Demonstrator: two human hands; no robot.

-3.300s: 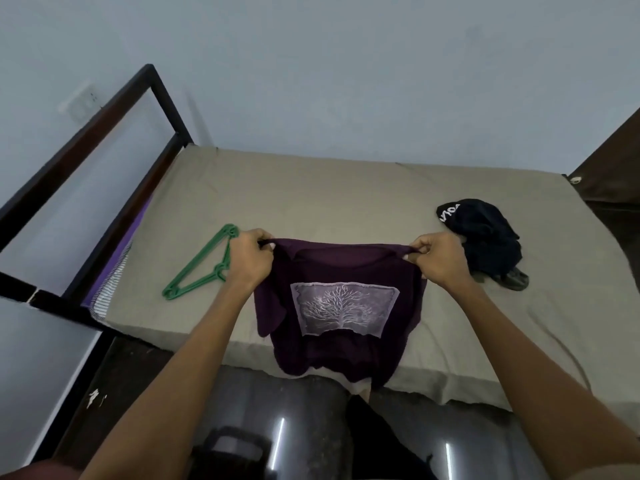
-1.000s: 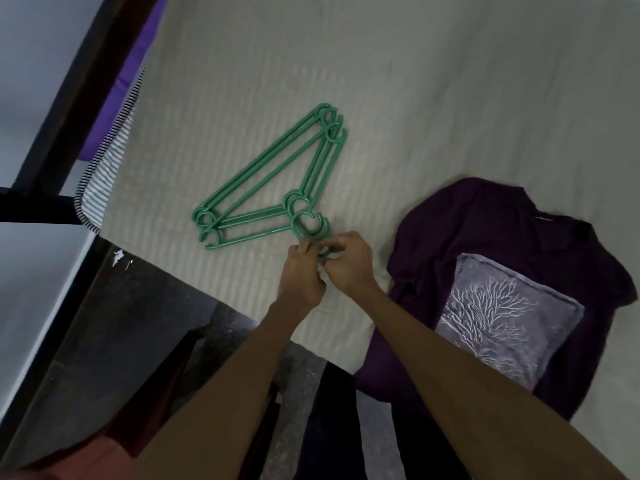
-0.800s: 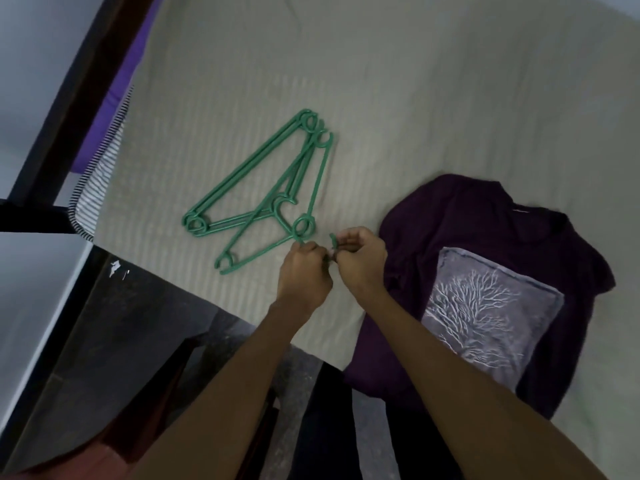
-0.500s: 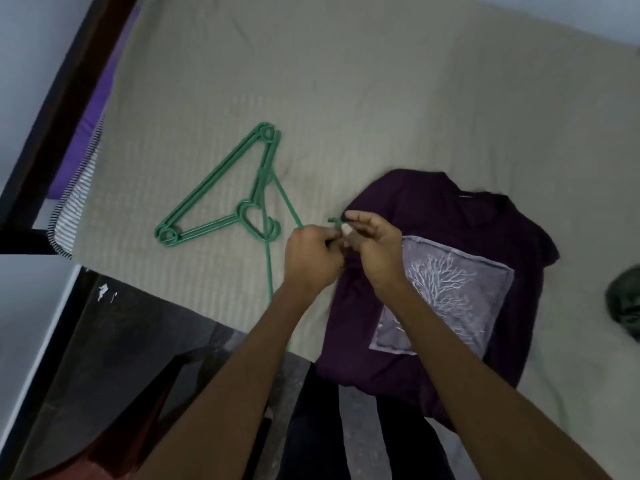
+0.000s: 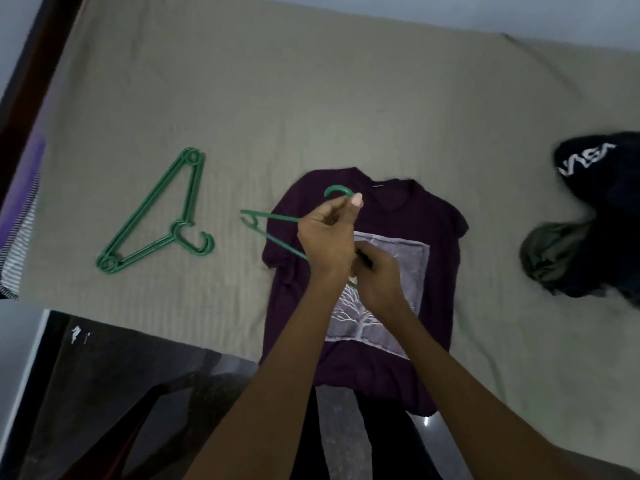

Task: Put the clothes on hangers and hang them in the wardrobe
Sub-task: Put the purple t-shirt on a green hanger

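On the ribbed beige bed (image 5: pixel 311 98), green plastic hangers (image 5: pixel 156 216) lay stacked at the left, thin triangles with curled hooks. The left hand (image 5: pixel 329 233) pinched one hanger (image 5: pixel 273 230) near its hook, above the purple shirt (image 5: pixel 440 237) spread flat with a pale tree print. The right hand (image 5: pixel 377 275) curled its fingers on the hanger's lower part. Dark clothes (image 5: pixel 595 216) lay crumpled at right.

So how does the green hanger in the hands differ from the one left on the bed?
The held hanger is lifted over the purple t-shirt, gripped by the left hand and right hand; the spare hanger lies flat, untouched, on the sheet. Hands hide part of the held hanger; the spare hanger shows whole. Both are green plastic.
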